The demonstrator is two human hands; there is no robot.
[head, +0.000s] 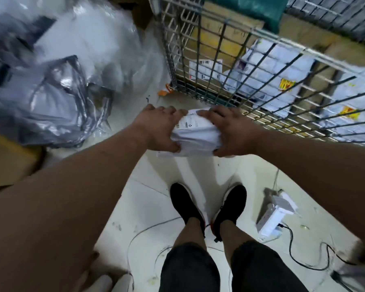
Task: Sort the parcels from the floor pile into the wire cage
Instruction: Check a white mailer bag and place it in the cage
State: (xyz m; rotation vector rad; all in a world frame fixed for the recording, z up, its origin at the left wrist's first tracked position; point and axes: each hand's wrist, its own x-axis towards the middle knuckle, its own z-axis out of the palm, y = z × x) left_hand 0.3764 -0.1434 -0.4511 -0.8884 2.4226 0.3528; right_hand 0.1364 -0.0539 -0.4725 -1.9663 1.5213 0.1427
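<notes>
- Currently both hands hold one white parcel [196, 137]: left hand [156, 131] grips its left end and right hand [230, 133] its right end, with fingers curled over the far edge and thumbs under the near edge.
- Parcel is in the air above the floor, outside the wire cage [303, 49] and close to its near wall. How high it sits against the rim cannot be told.
- Cage already holds pale bagged parcels [272, 66] and cardboard boxes. The floor pile [57, 85] of grey and clear bags lies to the left, blurred.
- Step, as I judge it: carry the parcel to the cage and lift it over the rim.
- Risk: the bag looks soft and is squeezed between the hands, so it could slide out if either grip loosens during the lift.
- Risk: a loose flap [164, 154] hangs at the lower left, and it could snag on the wire if the parcel passes too close to the wall.
- Risk: a lift that is too low would hit the rim, and the parcel would fall back outside.
- Risk: a black cable [291, 234] and thin wires run across the floor by the shoes [185, 204], with a power strip [276, 213] just to the right. A step toward the cage could catch a foot on them.
- Risk: the label on top is creased under the fingers, so a harder squeeze may make it unreadable.
</notes>
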